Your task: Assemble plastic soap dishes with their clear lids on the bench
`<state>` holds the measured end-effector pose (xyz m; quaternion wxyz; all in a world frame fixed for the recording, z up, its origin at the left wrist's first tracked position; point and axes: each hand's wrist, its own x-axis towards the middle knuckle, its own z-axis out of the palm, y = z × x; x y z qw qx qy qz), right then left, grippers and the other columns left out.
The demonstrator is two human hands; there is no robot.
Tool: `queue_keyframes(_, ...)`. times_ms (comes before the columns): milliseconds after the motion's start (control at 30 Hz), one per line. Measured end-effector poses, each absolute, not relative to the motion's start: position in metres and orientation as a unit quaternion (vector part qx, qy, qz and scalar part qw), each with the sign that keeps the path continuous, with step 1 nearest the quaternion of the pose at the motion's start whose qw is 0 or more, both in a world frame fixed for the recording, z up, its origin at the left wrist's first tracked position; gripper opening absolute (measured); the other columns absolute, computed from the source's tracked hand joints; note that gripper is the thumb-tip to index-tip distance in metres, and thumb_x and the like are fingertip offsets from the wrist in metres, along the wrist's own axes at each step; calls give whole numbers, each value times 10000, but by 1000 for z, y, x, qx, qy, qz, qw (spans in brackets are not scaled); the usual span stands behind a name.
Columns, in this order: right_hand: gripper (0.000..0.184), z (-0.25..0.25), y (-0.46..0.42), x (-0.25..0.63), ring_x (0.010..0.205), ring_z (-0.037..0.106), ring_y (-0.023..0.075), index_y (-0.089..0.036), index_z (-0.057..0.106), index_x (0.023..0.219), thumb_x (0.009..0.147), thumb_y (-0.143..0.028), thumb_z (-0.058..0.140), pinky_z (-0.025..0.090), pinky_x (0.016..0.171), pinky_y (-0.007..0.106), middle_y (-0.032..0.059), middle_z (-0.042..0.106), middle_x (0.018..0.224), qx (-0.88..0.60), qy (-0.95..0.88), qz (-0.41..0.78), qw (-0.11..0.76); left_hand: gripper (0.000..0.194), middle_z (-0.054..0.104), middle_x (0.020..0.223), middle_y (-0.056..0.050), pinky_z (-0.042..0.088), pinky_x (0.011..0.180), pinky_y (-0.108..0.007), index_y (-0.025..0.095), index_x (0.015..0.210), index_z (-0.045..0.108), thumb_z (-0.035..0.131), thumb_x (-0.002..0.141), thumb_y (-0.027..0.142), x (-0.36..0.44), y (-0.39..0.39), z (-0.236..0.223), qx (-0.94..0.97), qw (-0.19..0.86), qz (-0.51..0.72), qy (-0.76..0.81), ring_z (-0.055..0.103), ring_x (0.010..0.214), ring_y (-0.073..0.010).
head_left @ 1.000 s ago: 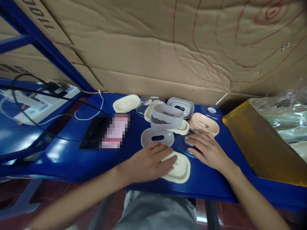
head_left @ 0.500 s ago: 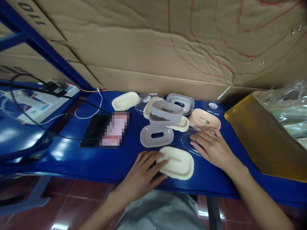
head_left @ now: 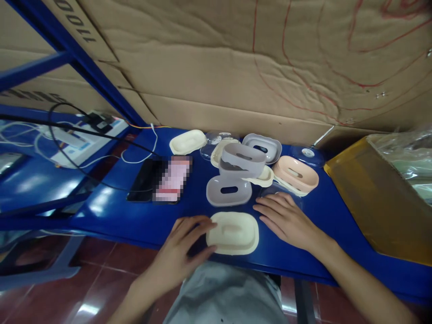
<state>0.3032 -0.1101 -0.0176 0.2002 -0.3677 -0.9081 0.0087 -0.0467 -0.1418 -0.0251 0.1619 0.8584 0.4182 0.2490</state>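
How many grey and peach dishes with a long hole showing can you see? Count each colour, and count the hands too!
Grey dishes with a hole showing: 3
Peach dish with a hole showing: 1
Hands, left hand and right hand: 2
Total: 6

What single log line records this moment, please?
left hand: at cream oval tray, left edge | right hand: palm down, right of tray | grey slotted oval dish: beyond tray

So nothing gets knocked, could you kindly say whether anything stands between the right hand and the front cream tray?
Nothing visible: only blue tabletop shows between the right hand and front cream tray.
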Motion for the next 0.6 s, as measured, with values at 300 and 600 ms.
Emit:
queue_keyframes(300,558,-25,-131,285,1375,606,308,-222,621,1491,1049,-559,663,430,1176,521,132,652,1553,-307,-934,35,181,857,492,1675,-114,439,1256,-559,315,1654,375,826,930,392,-27,-61,-30,822,225,216,477,483,1549,-353)
queue_keyframes(600,838,-36,-135,280,1483,525,363,-193,387,1685,1008,-554,724,403,1215,591,216,488,1687,-323,-931,39,166,685,640,1521,-86,513,1193,-509,301,1545,515,784,960,534,-30,-75,-13,788,277,253,489,624,1405,-310)
